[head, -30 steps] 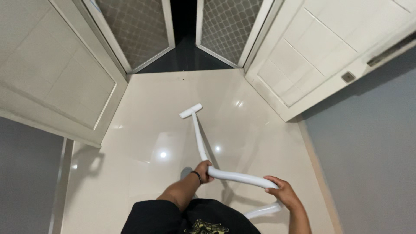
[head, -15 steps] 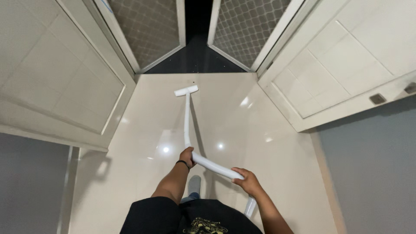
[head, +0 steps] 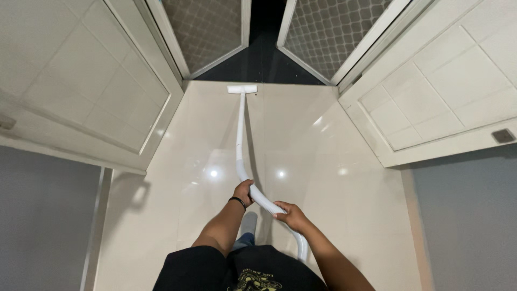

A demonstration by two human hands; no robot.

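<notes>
Left hand (head: 243, 192): clenched round the wand where the rigid tube meets the ribbed hose.

Vacuum wand (head: 240, 134): white, slim, judged stiff and light; extended across the glossy floor tile (head: 177, 161), its floor head (head: 242, 89) laid at the doorway threshold.

Right hand (head: 291, 215): closed on the hose (head: 264, 201), judged flexible, best gripped near the rigid end.

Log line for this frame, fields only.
left hand: grips vacuum wand | right hand: grips white hose | floor head: on cream tile floor, at open doorway threshold
</notes>
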